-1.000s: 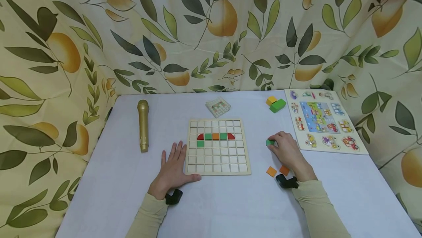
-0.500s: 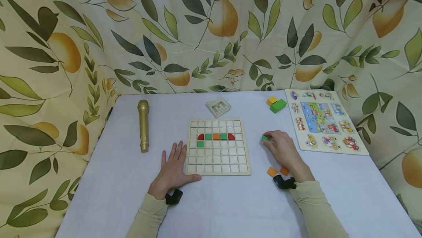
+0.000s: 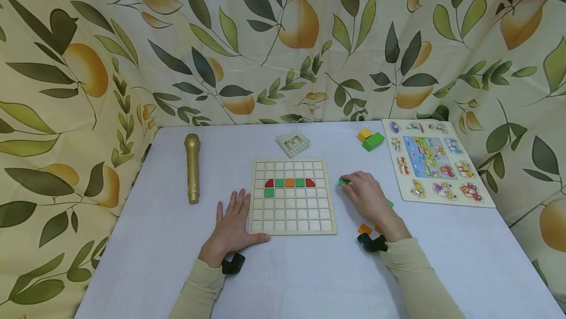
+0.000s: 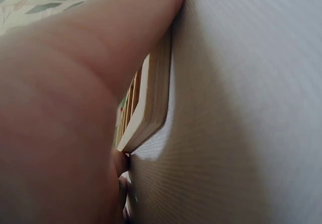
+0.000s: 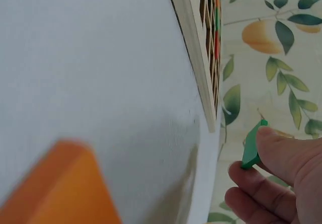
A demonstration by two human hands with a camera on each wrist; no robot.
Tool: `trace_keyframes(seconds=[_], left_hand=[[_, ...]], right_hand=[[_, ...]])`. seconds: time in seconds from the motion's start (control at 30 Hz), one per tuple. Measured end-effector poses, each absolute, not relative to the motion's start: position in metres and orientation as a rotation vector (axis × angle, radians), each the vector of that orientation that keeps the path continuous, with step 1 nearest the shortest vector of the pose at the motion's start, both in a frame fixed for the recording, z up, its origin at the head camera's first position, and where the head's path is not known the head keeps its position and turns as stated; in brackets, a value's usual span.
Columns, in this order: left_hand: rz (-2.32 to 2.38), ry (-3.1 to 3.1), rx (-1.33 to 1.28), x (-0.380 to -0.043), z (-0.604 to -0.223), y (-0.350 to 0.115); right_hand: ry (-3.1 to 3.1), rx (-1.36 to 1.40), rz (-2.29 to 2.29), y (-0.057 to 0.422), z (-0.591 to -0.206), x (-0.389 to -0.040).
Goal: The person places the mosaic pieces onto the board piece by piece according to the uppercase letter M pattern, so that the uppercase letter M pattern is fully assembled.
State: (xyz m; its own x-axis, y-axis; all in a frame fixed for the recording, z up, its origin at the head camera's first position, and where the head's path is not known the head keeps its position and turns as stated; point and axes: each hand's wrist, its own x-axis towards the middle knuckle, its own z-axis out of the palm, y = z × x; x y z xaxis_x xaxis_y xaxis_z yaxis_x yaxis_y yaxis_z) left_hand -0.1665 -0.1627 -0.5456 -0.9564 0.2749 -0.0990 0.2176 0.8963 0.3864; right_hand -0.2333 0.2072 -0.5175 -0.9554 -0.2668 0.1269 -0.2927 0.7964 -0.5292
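Note:
A green square tile (image 5: 252,146) is pinched between the thumb and fingers of my right hand (image 3: 370,202), just off the right edge of the wooden grid board (image 3: 313,214). Across one row of the board run a red quarter-round, green, orange, green and another red piece; one more green tile (image 3: 268,192) sits below the left end. My left hand (image 3: 231,228) lies flat with fingers spread against the board's lower left corner, its thumb along the front edge. Under my right wrist, orange tiles (image 3: 364,229) and a green piece (image 3: 390,203) are partly hidden.
A small pattern card (image 3: 292,143) lies behind the board. To the left is a gold microphone (image 3: 192,171). Yellow and green blocks (image 3: 373,142) stand at the back right, beside a picture puzzle board (image 3: 442,195). A printed curtain (image 3: 283,107) hangs behind the table.
My right hand has moved left toward the board with the green tile, uncovering another green piece behind it. The left hand stays still.

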Motion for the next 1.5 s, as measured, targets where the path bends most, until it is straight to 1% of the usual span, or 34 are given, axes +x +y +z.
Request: trace_keyframes(seconds=[0.67,1.13,1.5], left_hand=[[0.571,2.887,0.361,-0.167,-0.546,-0.164],[0.56,2.882,0.372,-0.168,-0.546,-0.164],[0.551,2.878,0.37,-0.168,-0.546,-0.164]], right_hand=[[-2.929,0.656,0.822,0.152,-0.513,-0.238],[-2.858,0.8,0.814,0.129,-0.514,-0.24],[-2.873,0.84,0.761,0.11,-0.511,-0.241]])
